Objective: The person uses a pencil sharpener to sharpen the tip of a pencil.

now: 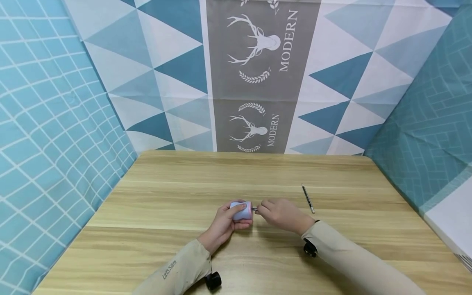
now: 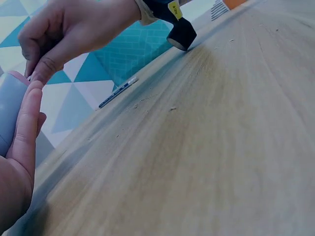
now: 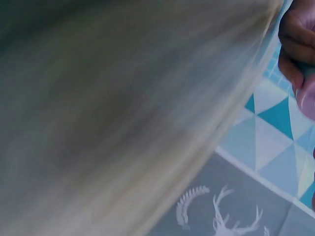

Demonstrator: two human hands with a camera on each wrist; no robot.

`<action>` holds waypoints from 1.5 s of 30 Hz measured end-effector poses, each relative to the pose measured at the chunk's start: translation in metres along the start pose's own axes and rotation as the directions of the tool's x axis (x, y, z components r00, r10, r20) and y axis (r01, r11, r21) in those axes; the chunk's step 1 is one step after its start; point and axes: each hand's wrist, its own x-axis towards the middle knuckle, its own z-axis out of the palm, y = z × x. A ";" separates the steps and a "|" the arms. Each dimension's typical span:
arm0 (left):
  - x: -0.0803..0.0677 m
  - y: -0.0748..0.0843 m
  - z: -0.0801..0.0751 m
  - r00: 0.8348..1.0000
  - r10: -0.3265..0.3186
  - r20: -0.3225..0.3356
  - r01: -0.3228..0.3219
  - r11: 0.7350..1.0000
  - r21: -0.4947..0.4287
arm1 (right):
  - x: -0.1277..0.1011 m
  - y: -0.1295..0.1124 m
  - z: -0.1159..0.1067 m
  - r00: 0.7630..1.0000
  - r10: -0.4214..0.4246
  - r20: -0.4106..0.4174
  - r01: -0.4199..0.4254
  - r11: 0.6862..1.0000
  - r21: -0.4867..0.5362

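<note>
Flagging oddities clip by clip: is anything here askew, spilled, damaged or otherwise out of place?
Nothing stands out. The left hand holds a small pale blue cylinder with a pink end, and the right hand pinches something small at that end. A thin dark pen lies flat on the light wooden table, apart from both hands. Nothing looks spilled.

Wooden table with pale, lengthwise grain, enclosed on three sides by hanging patterned cloths. Back cloth: blue, grey and white triangles, crossed by a central grey band printed with two white stag heads, laurel sprigs and the word "MODERN". Left cloth: light blue with a white grid. Right cloth: teal with a fine line pattern, over a white surface at its lower edge. Lighting is even and diffuse.
</note>
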 end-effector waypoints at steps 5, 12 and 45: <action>-0.003 -0.001 0.000 1.000 0.016 -0.019 -0.016 1.000 0.004 | 0.006 -0.008 0.000 0.943 0.285 0.171 -0.329 0.874 0.358; -0.005 -0.004 0.004 0.998 0.062 0.019 -0.064 0.991 0.119 | 0.001 -0.003 0.000 0.391 0.393 0.832 -0.788 -0.324 0.523; -0.001 -0.001 0.002 1.000 0.012 -0.026 -0.011 1.000 0.011 | 0.008 -0.006 0.001 0.877 0.403 0.262 -0.480 0.712 0.513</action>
